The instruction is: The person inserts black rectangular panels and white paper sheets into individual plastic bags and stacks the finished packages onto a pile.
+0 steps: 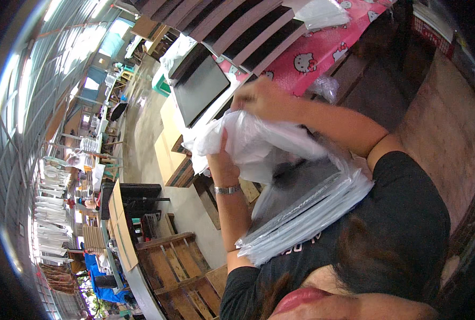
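Observation:
Both my hands grip a crumpled white plastic bag (248,141) in front of my chest. My left hand (222,164), with a metal wristwatch on the wrist, clutches the bag from below. My right hand (260,97) pinches its upper edge. A stack of flat dark sheets in clear plastic sleeves (307,210) rests against my black shirt, partly under the bag. What is inside the bag is hidden.
A dark flat panel (200,88) lies on a surface beside a pink cartoon-print tablecloth (312,53). Wooden slats (237,26) are above it. Cardboard boxes (168,154), wooden pallets (176,266) and concrete floor (141,122) lie to the left.

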Motion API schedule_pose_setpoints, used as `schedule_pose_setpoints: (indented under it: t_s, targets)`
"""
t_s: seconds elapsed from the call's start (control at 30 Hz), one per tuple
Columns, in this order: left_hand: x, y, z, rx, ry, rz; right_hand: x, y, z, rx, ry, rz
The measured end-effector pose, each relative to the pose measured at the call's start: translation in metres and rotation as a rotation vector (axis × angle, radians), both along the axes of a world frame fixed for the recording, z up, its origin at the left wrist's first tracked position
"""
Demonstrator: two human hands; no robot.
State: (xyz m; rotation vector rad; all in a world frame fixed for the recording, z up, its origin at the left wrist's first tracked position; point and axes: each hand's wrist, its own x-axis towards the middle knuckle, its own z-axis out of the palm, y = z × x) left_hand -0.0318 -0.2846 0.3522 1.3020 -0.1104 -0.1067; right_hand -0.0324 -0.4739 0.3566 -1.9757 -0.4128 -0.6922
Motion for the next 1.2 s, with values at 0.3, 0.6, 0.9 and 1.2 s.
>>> schedule_pose_setpoints:
  t_s: [0.3,0.6,0.9,1.2]
  targets:
    - [0.002,0.006,-0.013,0.347,-0.456,0.035,0.001,-0.015,0.009,0.096,0.088,0.258]
    - [0.009,0.004,-0.013,0.176,-0.445,-0.006,-0.010,-0.007,0.012,0.096,0.146,0.276]
    - [0.004,-0.005,-0.005,0.304,-0.221,0.006,0.012,-0.022,0.013,0.160,0.167,0.440]
    - [0.013,0.023,-0.021,0.299,-0.474,0.072,0.003,0.001,-0.002,0.317,0.284,0.330]
